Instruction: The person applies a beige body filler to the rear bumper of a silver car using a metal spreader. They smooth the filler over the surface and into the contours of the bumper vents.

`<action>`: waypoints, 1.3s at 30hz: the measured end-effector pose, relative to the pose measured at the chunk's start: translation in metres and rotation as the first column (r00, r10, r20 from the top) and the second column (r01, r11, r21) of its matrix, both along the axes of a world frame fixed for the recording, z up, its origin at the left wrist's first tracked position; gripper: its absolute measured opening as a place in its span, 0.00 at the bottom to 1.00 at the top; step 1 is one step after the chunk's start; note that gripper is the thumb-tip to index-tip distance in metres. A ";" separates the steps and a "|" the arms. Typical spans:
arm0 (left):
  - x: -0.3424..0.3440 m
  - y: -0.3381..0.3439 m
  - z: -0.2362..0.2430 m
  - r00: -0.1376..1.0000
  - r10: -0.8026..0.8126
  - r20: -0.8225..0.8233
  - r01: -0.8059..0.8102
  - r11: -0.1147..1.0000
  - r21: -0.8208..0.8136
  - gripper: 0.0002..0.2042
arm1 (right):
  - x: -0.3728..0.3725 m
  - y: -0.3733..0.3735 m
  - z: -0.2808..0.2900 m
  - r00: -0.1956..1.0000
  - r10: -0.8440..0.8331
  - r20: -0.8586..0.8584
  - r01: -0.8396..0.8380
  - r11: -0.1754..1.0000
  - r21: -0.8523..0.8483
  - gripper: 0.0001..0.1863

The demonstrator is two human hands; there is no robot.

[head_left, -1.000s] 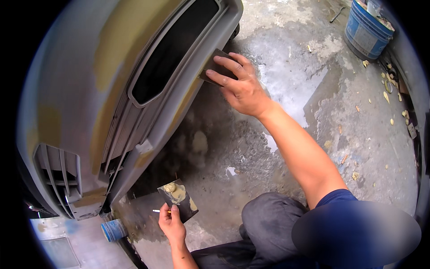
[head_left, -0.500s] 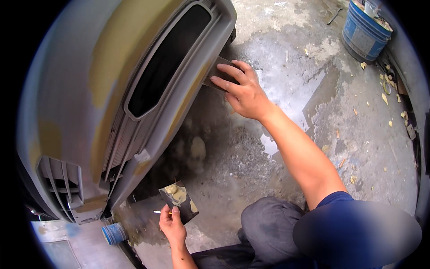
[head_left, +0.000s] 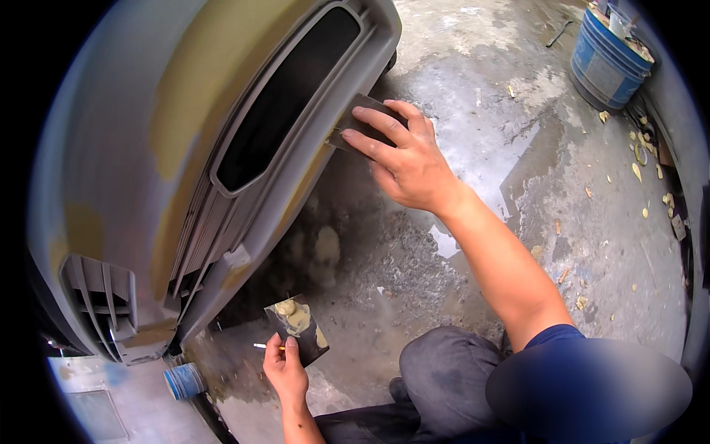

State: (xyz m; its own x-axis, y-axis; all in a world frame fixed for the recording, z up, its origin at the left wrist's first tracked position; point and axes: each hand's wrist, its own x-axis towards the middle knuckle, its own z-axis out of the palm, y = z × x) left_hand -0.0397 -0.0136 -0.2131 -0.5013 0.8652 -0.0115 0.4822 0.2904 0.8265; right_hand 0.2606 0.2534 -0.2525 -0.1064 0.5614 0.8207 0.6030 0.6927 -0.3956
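- Concrete floor (head_left: 414,288) lay rough and stained, with a shiny pale patch (head_left: 473,133) beyond the right hand.
- Grey bumper (head_left: 111,148) filled the left side, slanting, with yellowish smears (head_left: 203,66), a long dark opening (head_left: 292,96) and a slatted vent (head_left: 100,296).
- Right hand (head_left: 414,155): fingers spread over the face of a dark flat spreader (head_left: 370,118); thumb's grip partly hidden.
- Spreader sat at the bumper's lower edge, covering a short stretch of it; exact contact could not be told.
- Left hand (head_left: 287,377): thumb and fingers pinched the near edge of a dark plate (head_left: 316,351); a cigarette (head_left: 263,345) stuck out leftward between them.
- Plate carried pale putty (head_left: 299,320), well apart from the bumper.
- Small blue can (head_left: 184,381) stood lower left, beside a pale panel (head_left: 96,403).
- Blue bucket (head_left: 603,70) stood upper right, a clear cup (head_left: 620,24) in its top; yellowish scraps (head_left: 637,172) and a ring (head_left: 641,154) lay below it.
- Bent knee (head_left: 451,370) blocked some floor between the forearms.
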 end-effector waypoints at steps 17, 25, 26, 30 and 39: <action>0.000 0.005 0.011 0.997 -0.067 0.031 0.065 0.996 0.056 0.11 | -0.002 -0.035 0.045 0.964 -0.023 0.266 0.062 0.989 -0.137 0.29; 0.001 0.006 0.013 0.997 -0.071 0.019 0.071 0.997 0.015 0.11 | -0.021 -0.053 0.051 0.945 0.015 0.327 0.033 0.989 -0.143 0.28; 0.000 0.006 0.012 0.998 -0.070 0.003 0.070 0.998 0.004 0.11 | -0.023 -0.055 0.053 0.949 0.022 0.313 0.021 0.991 -0.134 0.28; 0.001 0.008 0.010 0.993 -0.067 0.099 0.064 0.998 0.028 0.11 | -0.038 -0.061 0.055 0.944 0.003 0.331 0.054 0.986 -0.161 0.28; -0.002 0.007 0.009 0.985 -0.039 0.166 0.034 0.999 0.035 0.11 | -0.051 -0.074 0.060 0.928 0.033 0.370 0.037 0.983 -0.179 0.29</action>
State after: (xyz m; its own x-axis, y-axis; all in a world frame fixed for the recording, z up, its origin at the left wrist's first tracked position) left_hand -0.0413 -0.0066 -0.2041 -0.4627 0.8842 -0.0644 0.3467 0.2473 0.9048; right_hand 0.2097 0.1799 -0.1924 -0.3816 0.6960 0.6083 0.7317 0.6296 -0.2612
